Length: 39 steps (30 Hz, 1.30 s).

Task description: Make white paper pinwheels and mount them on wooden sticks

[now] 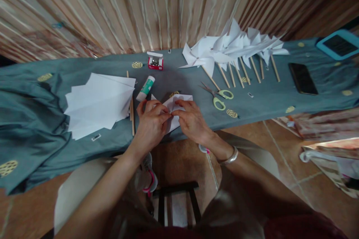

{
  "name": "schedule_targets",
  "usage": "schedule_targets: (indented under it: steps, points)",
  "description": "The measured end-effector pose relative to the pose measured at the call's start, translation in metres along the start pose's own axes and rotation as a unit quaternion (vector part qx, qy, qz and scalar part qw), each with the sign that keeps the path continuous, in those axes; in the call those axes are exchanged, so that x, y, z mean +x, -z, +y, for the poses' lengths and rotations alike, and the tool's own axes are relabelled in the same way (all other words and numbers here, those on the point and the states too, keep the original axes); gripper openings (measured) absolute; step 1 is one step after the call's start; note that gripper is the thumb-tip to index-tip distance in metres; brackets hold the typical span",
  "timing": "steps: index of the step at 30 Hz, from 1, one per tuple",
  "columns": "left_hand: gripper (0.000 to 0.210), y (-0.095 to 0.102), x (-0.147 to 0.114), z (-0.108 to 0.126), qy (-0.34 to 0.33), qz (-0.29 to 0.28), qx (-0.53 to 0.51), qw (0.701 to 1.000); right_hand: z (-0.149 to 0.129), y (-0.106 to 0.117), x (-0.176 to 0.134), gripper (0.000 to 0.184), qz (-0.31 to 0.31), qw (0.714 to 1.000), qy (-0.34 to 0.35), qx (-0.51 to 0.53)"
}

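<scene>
Between my hands, near the front edge of the cloth-covered table, is a white paper piece (183,98) with cut, partly folded flaps. My left hand (153,121) grips its left part, thumb and fingers pinched together. My right hand (193,118) pinches at the paper's middle, its fingertips meeting those of the left. Whatever lies under the fingertips is hidden. Just beyond my left hand lies a glue stick (146,87) with a green and white label. Scissors (218,96) with light green handles rest to the right of my right hand, blades apart.
A stack of white paper sheets (98,104) lies left, beside thin wooden sticks (132,115). Behind stands an open red box (155,62) of small metal pins. Several paper pinwheels (213,50) on sticks lie at the back right. Farther right are a black phone (303,78) and a blue-framed device (339,44).
</scene>
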<state>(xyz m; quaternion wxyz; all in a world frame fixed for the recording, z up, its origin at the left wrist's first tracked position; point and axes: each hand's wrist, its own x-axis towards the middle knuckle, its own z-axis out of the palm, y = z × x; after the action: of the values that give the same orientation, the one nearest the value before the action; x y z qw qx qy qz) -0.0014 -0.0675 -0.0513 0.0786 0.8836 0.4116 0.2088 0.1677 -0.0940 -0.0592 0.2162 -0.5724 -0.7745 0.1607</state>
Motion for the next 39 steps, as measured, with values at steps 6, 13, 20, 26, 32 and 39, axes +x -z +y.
schedule_targets:
  steps: [6, 13, 20, 26, 32, 39]
  points:
    - [0.022, 0.000, 0.002, 0.002, -0.009, 0.002, 0.021, 1.000, 0.008, 0.007, 0.003, 0.038, 0.048, 0.998, 0.006, 0.028]
    - [0.022, 0.001, 0.004, 0.004, -0.018, 0.005, 0.026, 0.999, 0.038, 0.042, -0.010, 0.032, 0.084, 0.991, -0.103, 0.013]
    - [0.025, 0.004, 0.006, 0.005, -0.020, -0.004, 0.020, 1.000, 0.048, 0.039, -0.019, 0.033, 0.087, 0.988, -0.120, 0.045]
    - [0.025, 0.003, 0.006, 0.004, -0.026, -0.004, 0.030, 0.999, 0.050, 0.035, -0.006, 0.036, 0.090, 0.986, -0.123, 0.064]
    - [0.023, 0.001, 0.005, 0.002, -0.031, 0.004, 0.031, 0.999, 0.056, 0.030, 0.005, 0.037, 0.076, 0.966, -0.168, 0.184]
    - [0.024, 0.002, 0.006, 0.004, -0.025, 0.000, 0.020, 0.999, 0.057, 0.017, 0.009, 0.035, 0.103, 0.938, -0.206, 0.258]
